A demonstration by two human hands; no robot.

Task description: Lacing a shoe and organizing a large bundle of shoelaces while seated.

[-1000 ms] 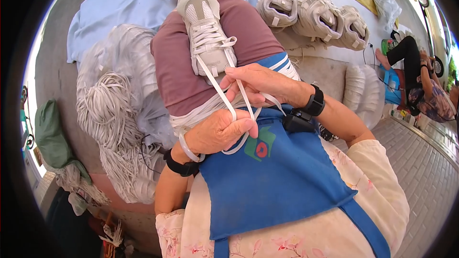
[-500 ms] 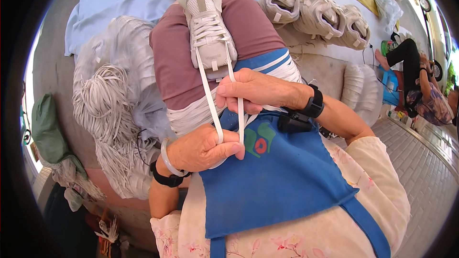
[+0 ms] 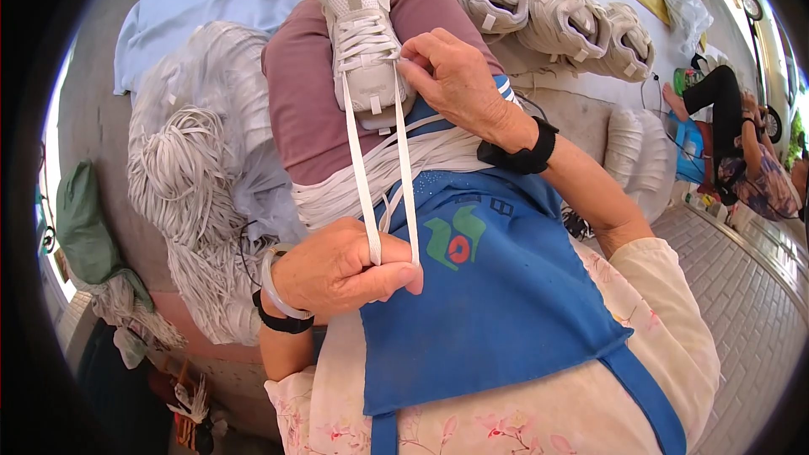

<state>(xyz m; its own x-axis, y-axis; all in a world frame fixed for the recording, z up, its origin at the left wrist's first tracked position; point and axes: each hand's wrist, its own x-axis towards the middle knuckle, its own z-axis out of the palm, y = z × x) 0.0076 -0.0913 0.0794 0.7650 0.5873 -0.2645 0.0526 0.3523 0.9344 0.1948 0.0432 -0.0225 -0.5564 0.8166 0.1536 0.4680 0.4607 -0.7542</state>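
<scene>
A light grey and white sneaker [image 3: 368,50] lies on my lap, toe pointing away, its white laces threaded through the upper part. Two long white shoelace ends [image 3: 357,168] run taut from the sneaker toward me. My left hand [image 3: 345,268] is closed around them, above the blue apron [image 3: 489,312]. My right hand [image 3: 459,84] is at the sneaker's right side, fingers bent and thumb near the index finger, at the eyelet edge. Whether lace is pinched there cannot be made out. A bundle of loose white laces [image 3: 333,195] lies across my lap.
Several similar laced sneakers [image 3: 563,18] stand in a row at the far right. A large heap of white laces [image 3: 181,173] and clear plastic lies left. A green bag [image 3: 83,219] is at the far left. Another person [image 3: 746,139] sits at the right. Stacked pale wrapped items [image 3: 634,156] stand nearby.
My right hand has moved up and away from beside the lace ends to the sneaker's right side. My left hand, still gripping the laces, has shifted slightly down and left.
</scene>
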